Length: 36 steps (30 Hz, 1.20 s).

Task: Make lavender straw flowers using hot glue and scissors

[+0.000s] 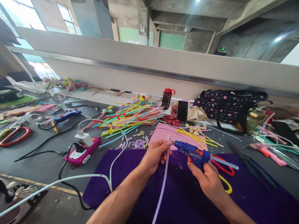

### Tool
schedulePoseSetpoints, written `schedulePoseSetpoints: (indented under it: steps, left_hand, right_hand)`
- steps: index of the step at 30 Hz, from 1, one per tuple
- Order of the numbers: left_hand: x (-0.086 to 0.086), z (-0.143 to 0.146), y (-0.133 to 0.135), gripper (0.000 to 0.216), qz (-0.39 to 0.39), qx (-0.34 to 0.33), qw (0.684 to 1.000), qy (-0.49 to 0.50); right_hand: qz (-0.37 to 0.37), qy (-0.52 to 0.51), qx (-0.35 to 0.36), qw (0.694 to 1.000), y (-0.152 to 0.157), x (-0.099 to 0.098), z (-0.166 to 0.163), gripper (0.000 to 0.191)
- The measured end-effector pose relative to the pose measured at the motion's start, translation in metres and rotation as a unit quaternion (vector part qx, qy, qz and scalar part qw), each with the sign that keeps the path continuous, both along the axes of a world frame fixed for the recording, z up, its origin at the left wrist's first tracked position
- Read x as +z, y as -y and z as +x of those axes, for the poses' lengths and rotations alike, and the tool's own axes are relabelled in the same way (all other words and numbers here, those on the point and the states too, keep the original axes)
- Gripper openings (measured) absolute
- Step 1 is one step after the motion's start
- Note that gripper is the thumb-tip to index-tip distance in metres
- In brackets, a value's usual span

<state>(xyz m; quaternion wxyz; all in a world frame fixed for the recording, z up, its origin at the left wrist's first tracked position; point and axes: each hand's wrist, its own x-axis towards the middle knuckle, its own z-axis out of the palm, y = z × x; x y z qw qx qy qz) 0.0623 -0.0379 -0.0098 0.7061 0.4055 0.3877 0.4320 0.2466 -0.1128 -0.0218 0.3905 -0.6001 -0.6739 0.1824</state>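
Between thumb and fingers, my left hand (156, 154) pinches a lilac pipe cleaner (163, 183) near its top; the long stem hangs down over the purple cloth (109, 168). A small pale piece (168, 137) sits at the upper end. My right hand (206, 179) is closed round the handle of a blue hot glue gun (192, 152), a clear glue stick (225, 162) jutting from its back. The nozzle points left and is at or very near the pale piece; whether it touches I cannot tell. Beneath them lies a pink sheet (155, 133).
Bundled colored pipe cleaners (135, 116) and cut lilac bits (140, 143) lie behind. A magenta power strip (83, 152) with trailing cables stands left. Scissors (251, 166) rest at right. A bottle (167, 99), phone (182, 111) and patterned bag (227, 105) line the back.
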Motion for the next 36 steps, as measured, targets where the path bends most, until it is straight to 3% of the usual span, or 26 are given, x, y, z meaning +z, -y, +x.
schedulePoseSetpoints:
  steps: [22,28,36]
  left_hand:
    - [-0.001,-0.001,0.0,0.03,-0.001,-0.001,1.0,0.002]
    - [-0.003,-0.005,-0.004,0.025,-0.006,0.008,1.0,0.02]
    - [-0.003,-0.016,-0.009,0.024,0.007,0.033,0.989,0.143]
  right_hand:
    - [-0.004,-0.018,0.004,1.0,-0.001,0.003,0.002,0.027]
    - [0.002,-0.145,0.022,0.989,-0.004,0.005,0.007,0.026]
    - [-0.135,-0.281,0.042,0.949,-0.006,-0.007,0.008,0.027]
